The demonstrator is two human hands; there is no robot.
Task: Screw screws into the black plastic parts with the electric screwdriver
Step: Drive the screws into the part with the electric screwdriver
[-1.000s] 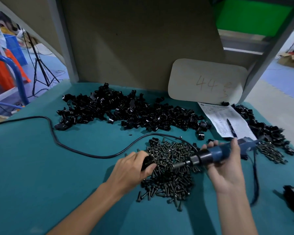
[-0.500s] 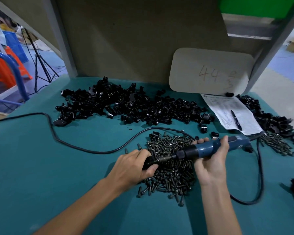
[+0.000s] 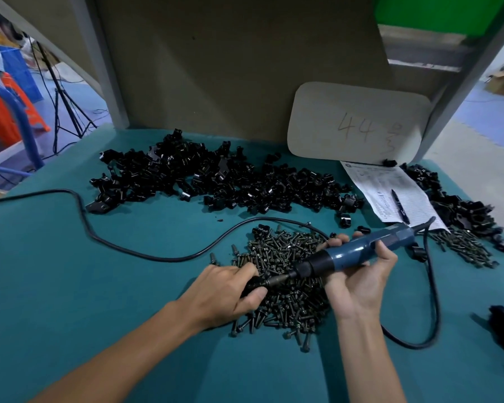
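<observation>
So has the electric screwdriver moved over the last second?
Yes. Against the screw pile, the electric screwdriver has slid left, its bit now meeting the black part in the left hand; the right hand grips it.

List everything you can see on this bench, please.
table: one, teal, under everything
black plastic parts: one large heap, black, along the back; a smaller heap at far right
screws: one big pile, dark, centre; a smaller pile at right
cable: one, black, looping across the table
paper sheet: one, white, back right
pen: one, dark, on the sheet
card: one, pale, marked 44, leaning on the back wall
electric screwdriver: one, blue and black, above the screws
left hand: grips a black part at the bit's tip
right hand: holds the electric screwdriver
</observation>
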